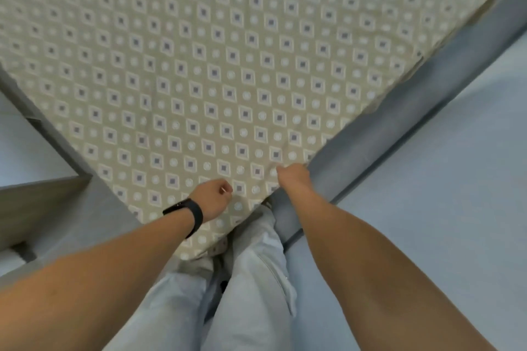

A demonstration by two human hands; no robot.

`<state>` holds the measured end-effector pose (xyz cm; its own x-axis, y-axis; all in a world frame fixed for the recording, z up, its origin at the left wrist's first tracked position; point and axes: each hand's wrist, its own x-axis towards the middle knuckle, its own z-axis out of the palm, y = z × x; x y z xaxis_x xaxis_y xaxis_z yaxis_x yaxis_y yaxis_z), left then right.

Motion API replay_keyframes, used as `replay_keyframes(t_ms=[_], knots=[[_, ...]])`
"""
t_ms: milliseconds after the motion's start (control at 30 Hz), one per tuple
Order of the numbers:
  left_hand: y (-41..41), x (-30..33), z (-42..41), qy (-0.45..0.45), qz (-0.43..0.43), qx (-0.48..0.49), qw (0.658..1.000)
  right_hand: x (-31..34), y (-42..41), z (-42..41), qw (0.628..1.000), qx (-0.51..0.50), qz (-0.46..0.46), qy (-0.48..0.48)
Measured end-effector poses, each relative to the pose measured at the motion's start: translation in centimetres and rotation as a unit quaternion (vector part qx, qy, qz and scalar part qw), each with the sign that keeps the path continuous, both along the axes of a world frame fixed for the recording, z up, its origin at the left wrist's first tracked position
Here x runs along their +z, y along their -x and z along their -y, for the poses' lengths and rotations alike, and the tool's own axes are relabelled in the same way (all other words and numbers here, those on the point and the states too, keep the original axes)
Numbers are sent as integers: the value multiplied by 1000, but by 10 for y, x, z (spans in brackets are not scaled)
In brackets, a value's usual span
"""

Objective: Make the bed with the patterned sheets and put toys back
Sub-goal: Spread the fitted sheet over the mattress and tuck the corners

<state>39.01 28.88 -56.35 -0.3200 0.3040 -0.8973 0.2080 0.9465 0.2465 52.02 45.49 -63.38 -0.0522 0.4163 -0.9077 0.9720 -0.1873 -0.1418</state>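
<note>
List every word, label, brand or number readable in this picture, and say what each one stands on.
None can be read. The patterned sheet bears only squares and dots, no lettering. The black wristband by the left hand shows no legible mark. The grey bed frame is plain.

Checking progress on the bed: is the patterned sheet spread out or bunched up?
Spread out: the patterned sheet lies flat across the mattress, with both hands at its near corner.
</note>
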Motion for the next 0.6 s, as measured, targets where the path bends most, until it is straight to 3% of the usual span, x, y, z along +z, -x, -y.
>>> replay_keyframes(t_ms=[233,333,467,600], knots=[[9,-64,-11,15,9,-41,999,-84,1,9,997,-57,30,-50],[14,-68,-14,22,16,-52,998,-92,-9,23,992,-62,52,-93],[20,-65,-19,30,12,-59,998,-90,-21,32,983,-154,52,-82],[17,-58,-23,23,13,-65,998,-88,-21,34,988,-122,41,-86]])
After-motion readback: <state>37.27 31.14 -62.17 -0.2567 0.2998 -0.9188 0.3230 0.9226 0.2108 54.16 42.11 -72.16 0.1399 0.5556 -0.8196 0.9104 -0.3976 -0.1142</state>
